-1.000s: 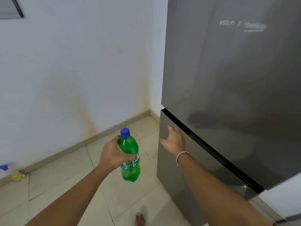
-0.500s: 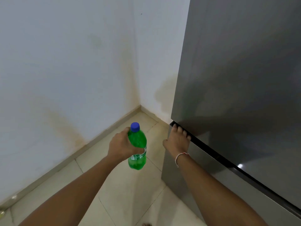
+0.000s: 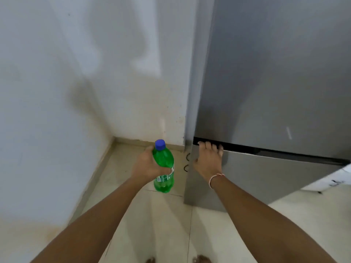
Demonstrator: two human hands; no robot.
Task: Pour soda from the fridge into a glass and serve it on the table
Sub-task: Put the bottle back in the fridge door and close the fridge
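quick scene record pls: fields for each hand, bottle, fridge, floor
left hand: grips the green soda bottle round its middle
bottle: upright, blue cap on, held above the floor
right hand: fingers hooked over the top edge of the lower fridge door, in the dark gap
fridge: grey, upper door looks closed; whether the lower one is fully closed is unclear
floor: pale tiles, toes at bottom edge
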